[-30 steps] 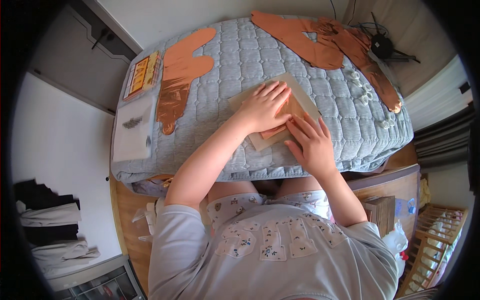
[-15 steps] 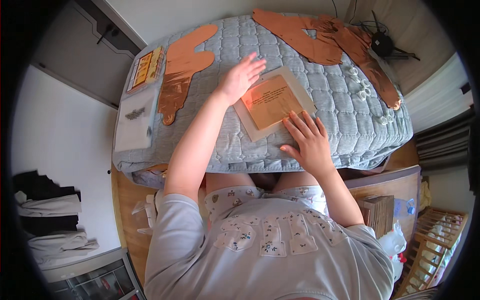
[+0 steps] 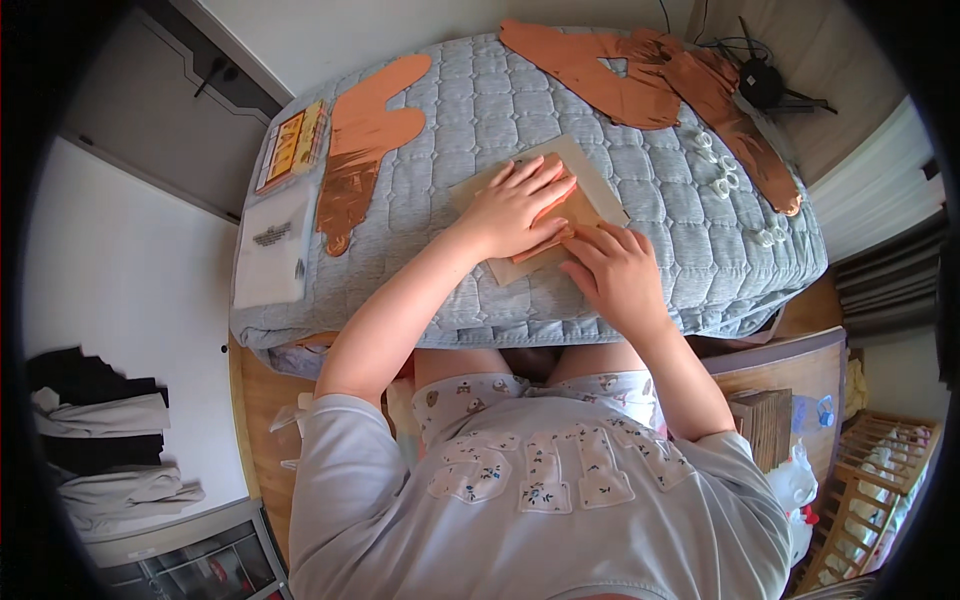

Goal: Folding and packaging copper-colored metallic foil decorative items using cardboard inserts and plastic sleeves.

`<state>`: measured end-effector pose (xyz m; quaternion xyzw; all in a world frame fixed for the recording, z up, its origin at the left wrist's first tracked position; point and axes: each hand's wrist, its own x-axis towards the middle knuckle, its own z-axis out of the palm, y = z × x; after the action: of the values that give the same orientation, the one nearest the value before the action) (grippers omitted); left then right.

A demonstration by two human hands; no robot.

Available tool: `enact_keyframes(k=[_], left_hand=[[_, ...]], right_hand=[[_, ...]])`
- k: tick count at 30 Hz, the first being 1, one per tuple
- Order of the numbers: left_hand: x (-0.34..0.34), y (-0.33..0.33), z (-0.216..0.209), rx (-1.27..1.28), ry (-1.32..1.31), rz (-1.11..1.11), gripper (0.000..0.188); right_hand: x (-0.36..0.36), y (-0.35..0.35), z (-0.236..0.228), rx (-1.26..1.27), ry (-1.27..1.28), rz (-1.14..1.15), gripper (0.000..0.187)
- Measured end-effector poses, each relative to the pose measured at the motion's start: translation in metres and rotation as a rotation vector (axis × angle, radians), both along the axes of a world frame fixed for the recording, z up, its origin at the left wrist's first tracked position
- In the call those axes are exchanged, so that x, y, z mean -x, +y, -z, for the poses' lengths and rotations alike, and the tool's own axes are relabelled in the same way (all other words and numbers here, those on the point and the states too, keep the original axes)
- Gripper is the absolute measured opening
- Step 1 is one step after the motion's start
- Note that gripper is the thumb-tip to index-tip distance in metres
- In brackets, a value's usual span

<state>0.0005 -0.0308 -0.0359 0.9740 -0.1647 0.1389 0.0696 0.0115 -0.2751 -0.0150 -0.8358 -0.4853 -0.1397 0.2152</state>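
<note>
A flat, square copper-orange foil packet (image 3: 577, 206) rests on a pale rectangular sheet (image 3: 598, 181) on the quilted bed. Across the packet's left part lies my left hand (image 3: 512, 208), its fingers stretched out and its thumb reaching toward the right hand. At the near right edge, my right hand (image 3: 617, 270) has bent fingertips on the packet and seems to pinch it; its thumb is partly apart. The hands cover much of the packet and hide its printing. Farther left lies a flat, uninflated copper foil balloon (image 3: 372, 120); another copper foil balloon (image 3: 615, 85) is spread out at the back right.
On the bed's left side are a yellow packaged item (image 3: 293, 148) and a white plastic packet (image 3: 270, 252). Several small white rolls (image 3: 722, 180) lie at the right. A black router-like device (image 3: 762, 84) with cables sits in the far right corner. The bed (image 3: 470, 310) has a near edge by my legs.
My left hand has come down from above the packet's upper left onto it. My right hand's fingers have bent in at the packet's near edge, and that edge now looks slightly raised.
</note>
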Motion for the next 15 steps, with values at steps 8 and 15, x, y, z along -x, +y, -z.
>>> enact_keyframes(k=[8,15], left_hand=[[0.000,-0.001,-0.001,-0.012,-0.004,0.018,0.069],[0.001,-0.002,0.000,-0.004,-0.012,0.020,0.075]], right_hand=[[-0.020,0.001,0.002,-0.083,0.125,-0.353,0.020],[-0.019,-0.002,0.004,-0.092,0.193,-0.417,0.018]])
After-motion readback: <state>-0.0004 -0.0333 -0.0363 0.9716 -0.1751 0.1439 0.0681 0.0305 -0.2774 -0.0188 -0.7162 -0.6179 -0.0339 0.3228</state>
